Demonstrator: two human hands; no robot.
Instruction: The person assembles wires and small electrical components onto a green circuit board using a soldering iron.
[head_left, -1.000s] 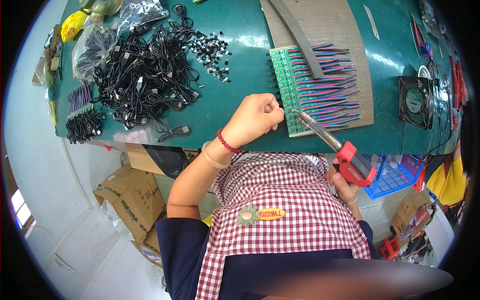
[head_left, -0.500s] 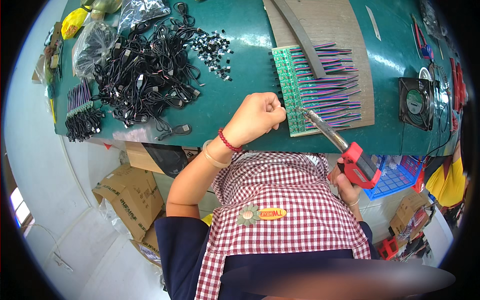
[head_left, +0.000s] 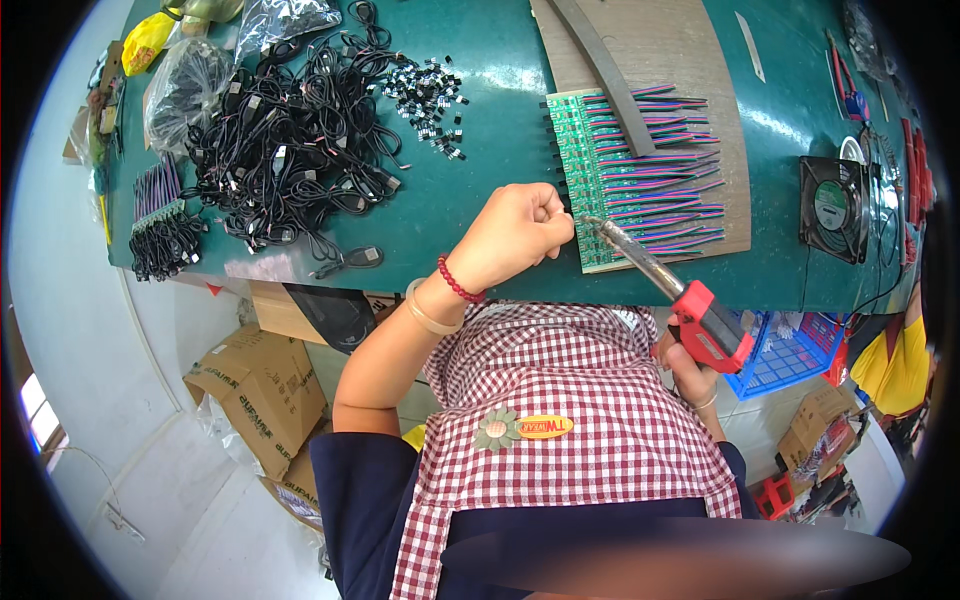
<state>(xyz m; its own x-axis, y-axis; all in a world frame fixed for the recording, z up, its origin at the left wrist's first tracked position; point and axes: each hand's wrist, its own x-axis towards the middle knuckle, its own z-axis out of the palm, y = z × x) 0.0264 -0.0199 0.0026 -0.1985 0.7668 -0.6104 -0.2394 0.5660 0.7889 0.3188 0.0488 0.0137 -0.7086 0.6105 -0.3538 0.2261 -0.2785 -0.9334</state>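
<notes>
On the green table (head_left: 420,205), just in front of the person, the soldering iron (head_left: 698,312) slants up and leftward, its tip over the lower left part of the green circuit panel (head_left: 574,160). Half a second ago the tip stood a little farther right on the panel; now it is back near the left edge, close to the left fingertips, and the red body has shifted slightly left with it. The left hand (head_left: 518,230) has barely moved. Its fingers are curled, thumb and forefinger pressed together at the panel's left edge; what sits between them is too small to tell. The right hand (head_left: 690,375) is closed around the iron's handle, its fingers partly hidden.

The panel is a long upright strip, dense with tiny parts, with short dark stubs along its left side. From its right side run rows of dark, blue and pink wires (head_left: 665,205) across a brown wooden board (head_left: 734,185). A grey bar (head_left: 598,70) lies aslant over the upper wires. Whether the tip touches the panel cannot be told.
</notes>
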